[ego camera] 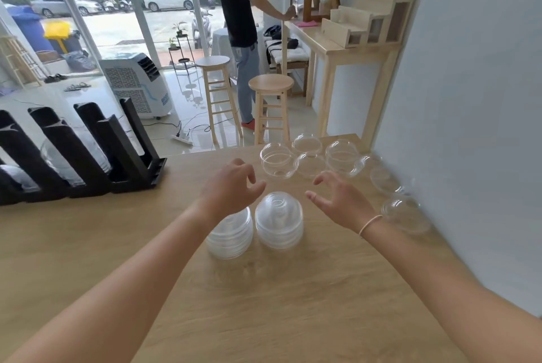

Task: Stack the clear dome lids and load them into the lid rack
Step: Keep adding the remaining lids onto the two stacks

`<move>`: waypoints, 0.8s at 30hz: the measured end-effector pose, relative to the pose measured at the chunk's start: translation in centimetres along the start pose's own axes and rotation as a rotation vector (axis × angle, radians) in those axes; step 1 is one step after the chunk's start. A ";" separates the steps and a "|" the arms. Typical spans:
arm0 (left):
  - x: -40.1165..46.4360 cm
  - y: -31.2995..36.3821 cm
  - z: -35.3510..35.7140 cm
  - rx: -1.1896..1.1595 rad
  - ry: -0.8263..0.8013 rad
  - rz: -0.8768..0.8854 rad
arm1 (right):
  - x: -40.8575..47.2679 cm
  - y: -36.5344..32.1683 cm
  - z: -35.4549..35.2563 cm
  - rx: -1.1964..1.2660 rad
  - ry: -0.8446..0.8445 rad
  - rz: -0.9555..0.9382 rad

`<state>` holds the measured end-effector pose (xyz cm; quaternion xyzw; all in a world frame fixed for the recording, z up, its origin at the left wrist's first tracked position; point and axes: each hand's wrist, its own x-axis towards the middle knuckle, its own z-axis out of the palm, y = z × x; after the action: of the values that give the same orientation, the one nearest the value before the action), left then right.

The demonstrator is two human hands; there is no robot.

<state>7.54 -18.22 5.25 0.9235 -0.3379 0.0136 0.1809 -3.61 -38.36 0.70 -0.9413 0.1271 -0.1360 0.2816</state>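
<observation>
1. Both hands are being held open and empty: left hand (234, 184), right hand (337, 201).
2. The loose dome lids (278, 163) are lying just beyond the fingertips, nearer the left hand.

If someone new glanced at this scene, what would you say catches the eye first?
Most likely the two bare hands, left hand and right hand, open above two stacks of clear dome lids at the table's middle. Next, loose lids scattered along the far right edge, and the black lid rack at left.
</observation>
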 end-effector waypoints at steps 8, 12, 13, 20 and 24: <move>3.1 7.5 5.0 -0.124 -0.081 0.164 | -3.3 8.2 -3.4 -0.167 0.053 0.195; 4.9 11.5 7.8 -0.072 -0.145 0.265 | -5.2 11.5 -4.1 -0.261 0.075 0.283; 5.3 12.4 8.5 -0.063 -0.161 0.290 | -5.6 12.1 -4.2 -0.273 0.077 0.293; 8.3 17.9 13.9 0.178 -0.248 0.482 | -7.8 15.0 -3.9 -0.261 0.022 0.338; 9.4 19.5 16.4 0.242 -0.223 0.502 | -8.6 15.3 -3.8 -0.177 0.087 0.284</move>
<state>0.98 -43.46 -2.36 0.8218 -0.5693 -0.0036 0.0221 -15.37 -49.93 -6.46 -0.9283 0.2822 -0.1237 0.2081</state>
